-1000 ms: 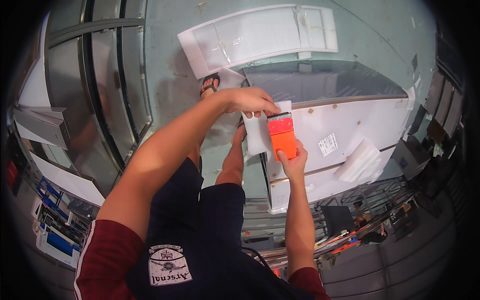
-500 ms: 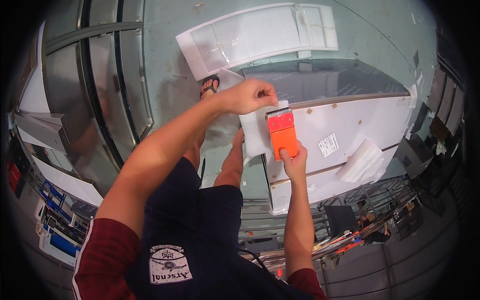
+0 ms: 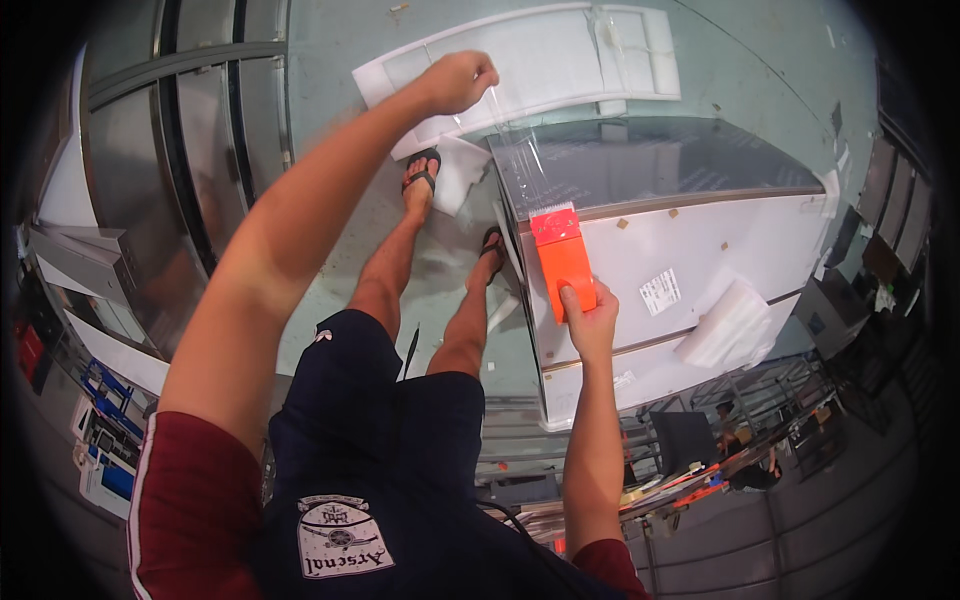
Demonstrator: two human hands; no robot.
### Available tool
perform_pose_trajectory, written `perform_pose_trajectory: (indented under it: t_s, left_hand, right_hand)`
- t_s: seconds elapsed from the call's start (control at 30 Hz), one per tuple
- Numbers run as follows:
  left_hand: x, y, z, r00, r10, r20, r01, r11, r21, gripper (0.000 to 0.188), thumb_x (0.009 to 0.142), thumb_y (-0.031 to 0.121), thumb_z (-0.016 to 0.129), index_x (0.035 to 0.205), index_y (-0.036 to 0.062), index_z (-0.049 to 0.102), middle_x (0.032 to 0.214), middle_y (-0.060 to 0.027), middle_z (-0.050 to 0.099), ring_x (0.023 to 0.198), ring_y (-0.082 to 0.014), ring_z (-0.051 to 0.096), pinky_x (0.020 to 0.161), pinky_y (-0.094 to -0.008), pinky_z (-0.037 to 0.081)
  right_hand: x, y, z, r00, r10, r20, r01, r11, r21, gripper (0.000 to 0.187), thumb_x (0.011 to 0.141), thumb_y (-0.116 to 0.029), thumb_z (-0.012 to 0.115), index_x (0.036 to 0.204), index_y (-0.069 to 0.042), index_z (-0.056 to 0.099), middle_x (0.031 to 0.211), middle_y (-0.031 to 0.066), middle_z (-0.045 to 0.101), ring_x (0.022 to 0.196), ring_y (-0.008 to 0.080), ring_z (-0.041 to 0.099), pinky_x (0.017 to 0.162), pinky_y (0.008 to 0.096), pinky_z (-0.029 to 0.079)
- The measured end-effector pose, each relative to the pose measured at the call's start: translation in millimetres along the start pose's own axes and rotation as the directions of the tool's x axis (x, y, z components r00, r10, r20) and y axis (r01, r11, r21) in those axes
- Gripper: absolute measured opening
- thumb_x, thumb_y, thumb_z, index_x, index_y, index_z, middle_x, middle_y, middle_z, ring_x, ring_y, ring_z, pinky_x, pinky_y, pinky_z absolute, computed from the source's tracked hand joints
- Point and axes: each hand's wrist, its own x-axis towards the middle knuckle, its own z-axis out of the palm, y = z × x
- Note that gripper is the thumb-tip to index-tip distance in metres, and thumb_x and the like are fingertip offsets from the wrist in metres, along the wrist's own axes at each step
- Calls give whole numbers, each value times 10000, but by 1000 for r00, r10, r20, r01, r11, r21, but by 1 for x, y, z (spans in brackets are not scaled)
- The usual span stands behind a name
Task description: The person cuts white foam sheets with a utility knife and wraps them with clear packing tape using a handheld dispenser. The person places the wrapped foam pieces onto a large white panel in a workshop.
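My right hand [image 3: 592, 322] grips an orange tape dispenser [image 3: 568, 272] with a red front and a toothed cutter edge. The dispenser is over the left end of a large box-shaped piece with a dark film-covered top [image 3: 660, 155] and a white side [image 3: 740, 235]. A strip of clear tape [image 3: 522, 150] stretches from the cutter up to my left hand [image 3: 460, 82]. The fingers of that hand are pinched on the tape's end, above a long white foam-edged panel [image 3: 540, 45] on the floor.
White foam [image 3: 462, 175] lies on the floor by my sandalled foot [image 3: 421, 172]. A roll of white wrap [image 3: 725, 325] rests against the box's side. Tall metal-framed panels [image 3: 190, 150] stand at the left. Racks and another person [image 3: 757, 472] are at the lower right.
My left hand has moved up and away from the dispenser, drawing out clear tape. The dispenser has shifted slightly. White foam has left the box's near-left corner, and some shows beside my foot.
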Motion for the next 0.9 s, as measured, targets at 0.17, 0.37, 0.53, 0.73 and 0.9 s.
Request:
perform_pose_trajectory:
  t_s: [0.17, 0.37, 0.53, 0.73, 0.9]
  left_hand:
    - [-11, -48, 69, 978, -207, 18, 208, 978, -26, 325, 925, 305, 631, 1002, 1, 715, 921, -194, 736, 863, -312, 707, 806, -409, 542]
    - [-11, -60, 136, 968, -246, 48, 246, 969, 9, 331, 914, 297, 602, 996, -3, 717, 947, -239, 726, 901, -389, 704, 824, -453, 541]
    - [-4, -63, 189, 928, -368, 51, 366, 930, 39, 315, 935, 291, 594, 1012, 11, 716, 1040, -241, 716, 1001, -402, 685, 911, -485, 530]
    - [-19, -63, 221, 898, -414, 149, 388, 905, 175, 340, 946, 291, 576, 1100, 11, 692, 1189, -231, 673, 1123, -434, 637, 957, -548, 509]
    - [-9, -51, 208, 894, -385, 230, 311, 901, 301, 533, 975, 392, 541, 1352, 15, 521, 1445, -201, 510, 1356, -417, 466, 1054, -615, 399]
  right_hand:
    - [-26, -45, 8, 987, 155, 39, -156, 987, 30, 338, 952, -283, 736, 1017, 47, 714, 792, 49, 682, 676, 102, 586, 599, 275, 469]
    - [-30, -100, 20, 982, 191, 5, -189, 969, 157, 312, 984, -248, 709, 949, 61, 692, 754, 25, 656, 670, 48, 536, 580, 235, 437]
    - [8, -128, 23, 964, 256, 70, -263, 957, 122, 360, 1004, -294, 686, 931, 59, 683, 715, 12, 635, 615, 38, 501, 534, 222, 390]
    - [33, -138, 27, 933, 355, 65, -360, 929, 87, 423, 999, -353, 692, 990, 70, 704, 721, 3, 640, 608, 32, 488, 544, 213, 380]
    - [46, -148, 25, 901, 424, 97, -424, 905, -14, 456, 997, -415, 682, 1001, 39, 728, 703, -16, 622, 607, 40, 471, 544, 217, 374]
